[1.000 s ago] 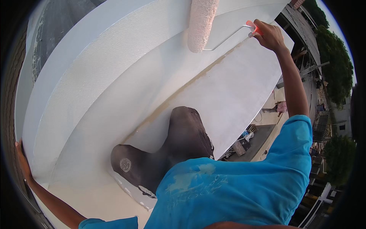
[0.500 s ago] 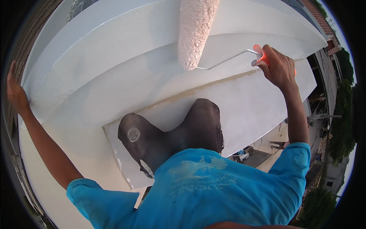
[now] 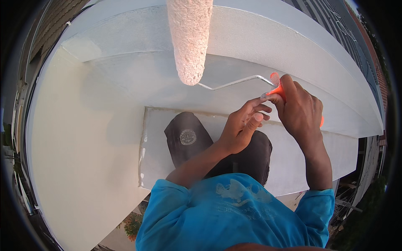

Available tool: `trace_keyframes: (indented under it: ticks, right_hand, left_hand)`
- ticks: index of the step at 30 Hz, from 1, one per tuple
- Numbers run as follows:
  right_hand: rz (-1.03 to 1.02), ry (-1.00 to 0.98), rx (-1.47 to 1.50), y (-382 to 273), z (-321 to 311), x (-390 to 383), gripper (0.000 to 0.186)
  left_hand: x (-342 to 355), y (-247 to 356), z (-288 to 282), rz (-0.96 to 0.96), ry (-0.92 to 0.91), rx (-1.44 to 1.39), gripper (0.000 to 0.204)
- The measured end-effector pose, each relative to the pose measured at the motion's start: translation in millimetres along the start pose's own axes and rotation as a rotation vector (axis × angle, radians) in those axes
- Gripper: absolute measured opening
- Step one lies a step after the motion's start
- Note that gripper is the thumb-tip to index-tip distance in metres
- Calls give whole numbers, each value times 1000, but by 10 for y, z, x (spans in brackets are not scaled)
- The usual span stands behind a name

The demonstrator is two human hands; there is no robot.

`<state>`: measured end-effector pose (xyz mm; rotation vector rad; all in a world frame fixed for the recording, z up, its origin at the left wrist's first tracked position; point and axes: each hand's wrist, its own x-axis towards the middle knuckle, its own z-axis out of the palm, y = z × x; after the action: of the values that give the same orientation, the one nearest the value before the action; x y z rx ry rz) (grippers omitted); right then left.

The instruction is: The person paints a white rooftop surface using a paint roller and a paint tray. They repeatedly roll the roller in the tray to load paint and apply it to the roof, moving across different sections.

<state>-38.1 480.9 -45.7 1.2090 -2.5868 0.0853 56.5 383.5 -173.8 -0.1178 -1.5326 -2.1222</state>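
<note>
Our right hand [image 3: 300, 109] wrapped round orange handle [image 3: 278, 90] of paint roller [image 3: 191, 37], thumb near its front end. Bent wire frame [image 3: 255, 77] runs left to fuzzy pale-pink sleeve [image 3: 191, 62], held up at top centre before whitish curved wall [image 3: 121, 37]. Our left hand [image 3: 239, 130] loosely open, fingers part-curled, just beside right thumb; whether touching, we cannot tell. Dark trousers [image 3: 186, 125] under left hand, knees over pale ledge [image 3: 314, 163]. Blue T-shirt [image 3: 197, 219] on us, faded print.

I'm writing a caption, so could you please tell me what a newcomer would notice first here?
The fuzzy pale-pink paint roller stands out first, at the top centre. Right of centre, the right hand grips its orange handle, the left hand nearby. Below spreads a bright blue shirt.
</note>
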Motion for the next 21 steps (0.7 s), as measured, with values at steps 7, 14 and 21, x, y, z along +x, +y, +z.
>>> trace_keyframes:
  ticks: [7, 14, 21]
  right_hand:
    - [-115, -5, 75, -699, 79, 362, 33]
    - [-282, 6, 55, -1391, 94, 774, 39]
    - [-472, 297, 65, -1766, 132, 966, 23]
  left_hand:
    - [276, 402, -277, 102, 313, -131, 58]
    - [274, 792, -863, 135, 542, -109, 57]
    - [315, 1097, -1190, 221, 652, -96, 63]
